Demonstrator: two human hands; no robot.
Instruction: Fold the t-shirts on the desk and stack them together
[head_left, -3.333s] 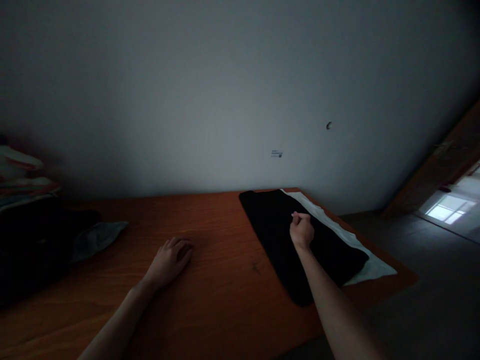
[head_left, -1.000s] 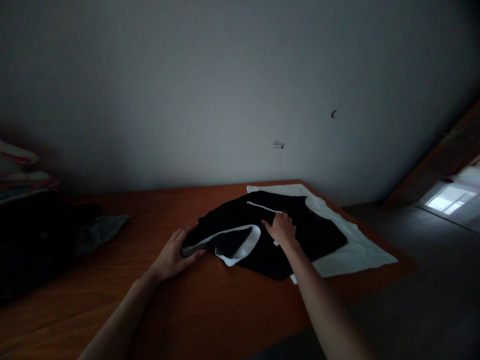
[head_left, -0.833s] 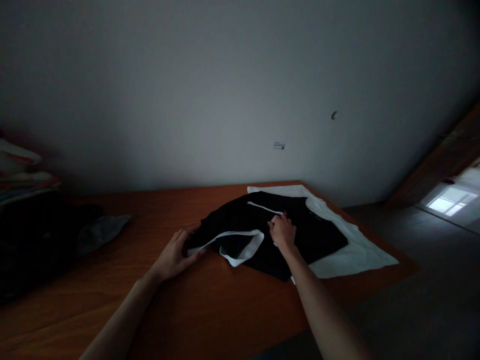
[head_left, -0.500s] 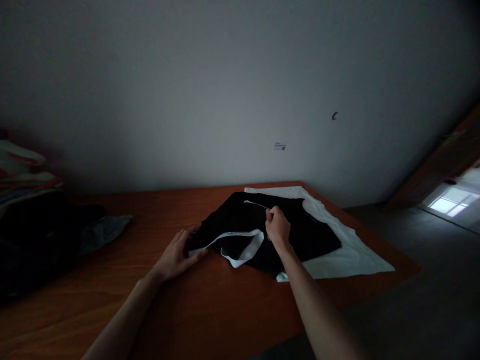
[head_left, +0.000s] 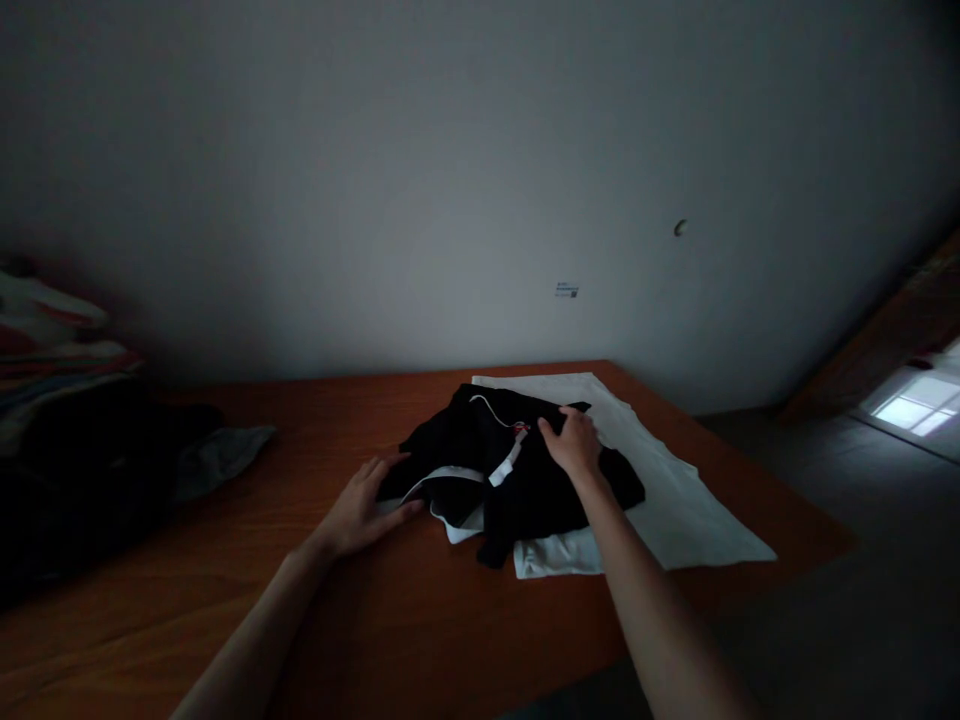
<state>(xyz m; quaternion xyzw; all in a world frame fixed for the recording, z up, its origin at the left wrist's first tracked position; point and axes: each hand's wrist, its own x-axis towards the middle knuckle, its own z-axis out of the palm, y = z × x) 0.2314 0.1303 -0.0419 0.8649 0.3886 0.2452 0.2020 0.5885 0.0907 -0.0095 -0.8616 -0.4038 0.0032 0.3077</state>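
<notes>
Black fabric garment with white trim (head_left: 517, 480) lies bunched on the orange wooden worktop (head_left: 300, 600), partly over a flat white cloth (head_left: 675, 490). Left hand (head_left: 360, 510), fingers spread flat, presses its near edge; right hand (head_left: 576, 443), fingers curled, grips the top layer. The step in hand appears to be spreading or turning the garment, which calls for holding one edge firm while drawing the other.

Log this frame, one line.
left hand: flat on black garment edge | right hand: gripping garment top | under it: white cloth | wooden table

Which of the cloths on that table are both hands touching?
The black garment with white trim: the left hand and the right hand rest on it. The white cloth lies under it; the grey cloth lies apart, far left.
</notes>
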